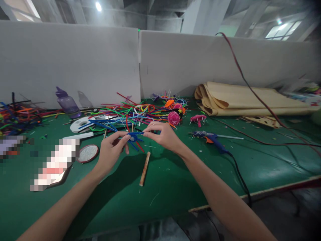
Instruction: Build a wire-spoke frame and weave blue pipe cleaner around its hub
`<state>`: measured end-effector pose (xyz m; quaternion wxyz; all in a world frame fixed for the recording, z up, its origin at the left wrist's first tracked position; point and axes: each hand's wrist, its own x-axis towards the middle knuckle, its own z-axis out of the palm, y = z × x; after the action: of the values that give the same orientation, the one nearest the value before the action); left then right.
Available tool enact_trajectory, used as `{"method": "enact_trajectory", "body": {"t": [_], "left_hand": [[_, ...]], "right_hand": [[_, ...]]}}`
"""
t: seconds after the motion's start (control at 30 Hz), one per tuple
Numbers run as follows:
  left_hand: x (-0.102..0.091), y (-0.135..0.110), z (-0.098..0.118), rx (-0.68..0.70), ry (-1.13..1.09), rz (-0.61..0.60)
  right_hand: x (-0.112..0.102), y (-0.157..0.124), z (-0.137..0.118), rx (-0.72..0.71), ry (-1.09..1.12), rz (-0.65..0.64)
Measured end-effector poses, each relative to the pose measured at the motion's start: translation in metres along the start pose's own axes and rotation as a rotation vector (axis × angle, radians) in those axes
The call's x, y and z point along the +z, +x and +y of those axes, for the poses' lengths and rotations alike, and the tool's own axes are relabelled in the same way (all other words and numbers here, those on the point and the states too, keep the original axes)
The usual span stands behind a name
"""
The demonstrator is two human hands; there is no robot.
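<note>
My left hand [113, 146] pinches a small piece of coiled blue pipe cleaner [133, 136] between thumb and fingertips, above the table. From the right, my right hand [162, 134] has its thumb and forefinger closed on the thin end of the same blue strand. Several blue ends stick out below the coil; its far side is hidden by the fingers. A wooden stick [144, 169] lies on the table below my hands. Behind them spreads a heap of coloured pipe cleaners [122, 112].
On the green table [170, 187], a blue glue gun [213, 140] with a black cord lies right. Pink pompom shapes [174, 118] and folded tan sheets [235, 98] are behind. Left are a purple bottle [67, 103], a white spool [79, 124] and a round dish [87, 154].
</note>
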<state>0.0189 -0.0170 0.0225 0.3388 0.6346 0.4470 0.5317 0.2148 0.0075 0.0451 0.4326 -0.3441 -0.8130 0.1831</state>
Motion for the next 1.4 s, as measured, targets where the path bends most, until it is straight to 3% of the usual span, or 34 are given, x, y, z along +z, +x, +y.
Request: {"method": "enact_trajectory", "body": {"t": [0.13, 0.27, 0.63, 0.87, 1.0, 1.23, 1.4], "left_hand": [[0.002, -0.001, 0.002, 0.000, -0.031, 0.064], [0.002, 0.000, -0.001, -0.027, -0.077, 0.113], [0.005, 0.004, -0.005, -0.086, -0.248, 0.207], [0.003, 0.006, -0.005, -0.180, -0.384, 0.185], [0.002, 0.006, -0.006, -0.233, -0.435, 0.177], [0.001, 0.005, -0.006, -0.260, -0.539, 0.079], [0.001, 0.004, -0.010, -0.292, -0.620, 0.019]], "right_hand": [[0.005, -0.003, -0.004, -0.137, -0.290, 0.162], [0.009, -0.008, -0.009, -0.224, -0.472, 0.215], [0.023, -0.011, -0.010, -0.184, -0.408, 0.176], [0.026, -0.012, -0.008, -0.170, -0.414, 0.131], [0.023, -0.009, -0.007, -0.093, -0.268, 0.105], [0.013, -0.003, -0.003, 0.271, 0.375, -0.080], [0.007, -0.002, -0.002, 0.482, 0.629, -0.204]]}}
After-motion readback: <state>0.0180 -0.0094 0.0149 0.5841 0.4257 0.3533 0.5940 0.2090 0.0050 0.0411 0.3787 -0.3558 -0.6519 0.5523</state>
